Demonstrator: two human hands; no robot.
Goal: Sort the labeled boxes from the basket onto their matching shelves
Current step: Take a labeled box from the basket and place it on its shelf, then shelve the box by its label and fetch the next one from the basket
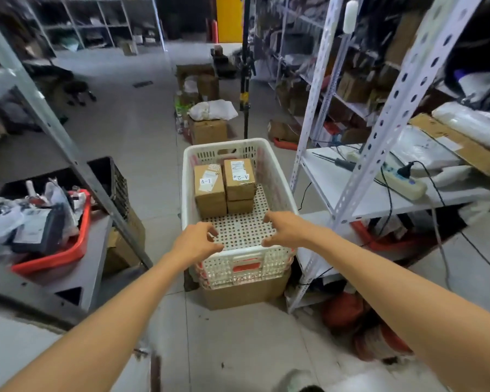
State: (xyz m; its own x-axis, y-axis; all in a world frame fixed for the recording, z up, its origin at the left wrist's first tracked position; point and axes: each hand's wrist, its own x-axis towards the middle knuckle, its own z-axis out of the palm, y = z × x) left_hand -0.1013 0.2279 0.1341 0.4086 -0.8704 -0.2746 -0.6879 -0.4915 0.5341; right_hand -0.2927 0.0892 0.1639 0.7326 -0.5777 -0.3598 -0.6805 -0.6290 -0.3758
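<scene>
A white perforated basket (pixel 277 190) stands on a cardboard carton in the aisle. At its far end sit cardboard boxes: one labelled A-1 (pixel 209 190) on the left, and one labelled A-2 (pixel 239 178) on the right, stacked on another box (pixel 240 205). My left hand (pixel 198 241) and my right hand (pixel 283 229) hover over the basket's near, bare end, fingers spread and curled, holding nothing. Both hands are well short of the boxes.
A white metal shelf unit (pixel 351 190) with a power strip (pixel 399 183) and bags stands right of the basket. On the left, a grey shelf holds a red tray (pixel 68 250) of packages beside a black crate (pixel 116 182). Cartons and a tripod pole (pixel 245 103) stand beyond the basket.
</scene>
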